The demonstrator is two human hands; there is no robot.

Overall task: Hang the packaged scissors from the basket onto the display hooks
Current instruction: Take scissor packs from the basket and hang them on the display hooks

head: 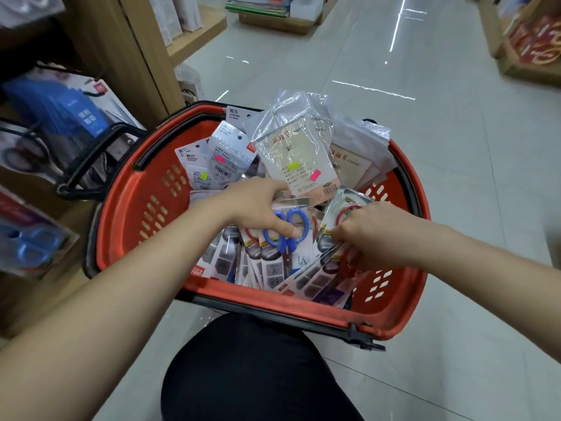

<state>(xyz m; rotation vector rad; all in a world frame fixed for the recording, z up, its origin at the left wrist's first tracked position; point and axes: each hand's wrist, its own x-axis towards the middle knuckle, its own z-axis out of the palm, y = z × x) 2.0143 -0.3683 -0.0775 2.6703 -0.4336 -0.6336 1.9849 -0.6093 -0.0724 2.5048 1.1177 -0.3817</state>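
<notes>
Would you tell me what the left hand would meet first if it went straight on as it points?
The left hand would probably meet the blue-handled scissors pack first; its fingers seem to hold it.

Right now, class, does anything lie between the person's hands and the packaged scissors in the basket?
Nothing visible does. The left hand holds the blue-handled scissors pack and the right hand grips the red-handled scissors pack inside the basket. The clear bags lean beyond both hands, out of the way.

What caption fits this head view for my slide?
Left hand holds a blue-handled scissors pack while right hand grips red-handled packs inside the red basket.
</notes>
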